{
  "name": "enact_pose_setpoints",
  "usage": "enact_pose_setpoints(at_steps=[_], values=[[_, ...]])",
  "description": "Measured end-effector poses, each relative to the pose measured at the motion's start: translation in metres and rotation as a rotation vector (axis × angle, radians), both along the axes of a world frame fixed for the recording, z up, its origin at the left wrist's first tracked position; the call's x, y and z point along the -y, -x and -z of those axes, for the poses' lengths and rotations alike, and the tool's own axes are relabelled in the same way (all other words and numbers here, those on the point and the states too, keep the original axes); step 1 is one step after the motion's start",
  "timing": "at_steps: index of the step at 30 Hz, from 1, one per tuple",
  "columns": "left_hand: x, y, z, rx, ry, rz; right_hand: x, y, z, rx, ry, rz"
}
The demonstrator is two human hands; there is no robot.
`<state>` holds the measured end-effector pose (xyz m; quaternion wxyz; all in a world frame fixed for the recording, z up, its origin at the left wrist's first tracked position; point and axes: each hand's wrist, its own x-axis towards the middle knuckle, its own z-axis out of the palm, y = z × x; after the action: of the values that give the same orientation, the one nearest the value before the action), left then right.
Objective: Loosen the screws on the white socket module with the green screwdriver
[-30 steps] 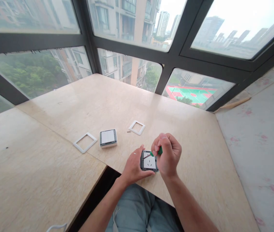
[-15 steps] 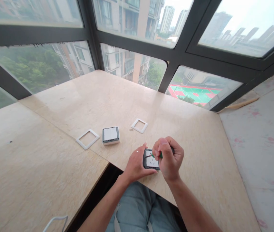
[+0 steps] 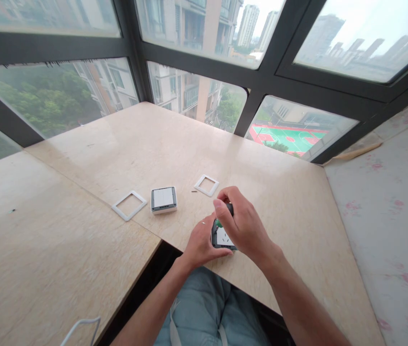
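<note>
My left hand (image 3: 200, 241) is wrapped round the left side of a wall socket (image 3: 224, 237) with a white face and grey frame, holding it on the counter near its front edge. Over the socket, my right hand (image 3: 240, 221) is closed round a screwdriver (image 3: 230, 208) with a green and dark handle. The handle stands fairly upright above the socket's left part. My fingers and the handle hide the screwdriver's tip and the socket's upper right.
A switch (image 3: 163, 199) on a white box stands left of my hands. White cover frames, one left (image 3: 129, 205) and one right (image 3: 206, 185), lie flat near a small screw (image 3: 194, 191). A white cable (image 3: 81, 327) crosses the lower left counter. Windows and a papered wall (image 3: 387, 216) border the counter.
My right hand has turned and shifted slightly up and left, bringing the screwdriver from a slant to more upright. My left hand stays on the socket.
</note>
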<state>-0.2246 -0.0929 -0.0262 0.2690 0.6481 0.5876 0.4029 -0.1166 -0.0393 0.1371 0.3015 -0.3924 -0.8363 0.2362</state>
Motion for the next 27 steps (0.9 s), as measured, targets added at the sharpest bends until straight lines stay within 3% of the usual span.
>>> enact_pose_setpoints(at_steps=[3,6,9,13,17,19,23,27], values=[[-0.001,0.001,-0.003,0.008,0.012,0.010,-0.004,0.009,-0.029,0.602,-0.073,0.146],[-0.002,0.001,-0.002,-0.002,0.029,0.006,-0.007,0.013,-0.050,0.896,-0.105,0.115],[-0.002,0.001,0.000,-0.006,0.040,-0.002,-0.012,0.007,-0.064,0.933,-0.131,-0.128],[-0.001,0.002,0.001,-0.008,0.025,0.001,-0.020,-0.012,-0.076,0.825,-0.114,-0.469],[-0.001,0.002,0.003,-0.011,0.022,0.006,-0.026,-0.026,-0.081,0.701,-0.001,-0.688],[-0.001,0.002,0.004,-0.010,0.010,0.006,-0.027,-0.029,-0.077,0.647,0.045,-0.731],[-0.001,0.001,0.005,0.002,-0.021,0.015,-0.019,-0.025,-0.063,0.573,-0.047,-0.618],[-0.001,0.002,0.002,0.020,0.004,0.030,-0.013,-0.010,-0.053,0.836,-0.186,-0.184]])
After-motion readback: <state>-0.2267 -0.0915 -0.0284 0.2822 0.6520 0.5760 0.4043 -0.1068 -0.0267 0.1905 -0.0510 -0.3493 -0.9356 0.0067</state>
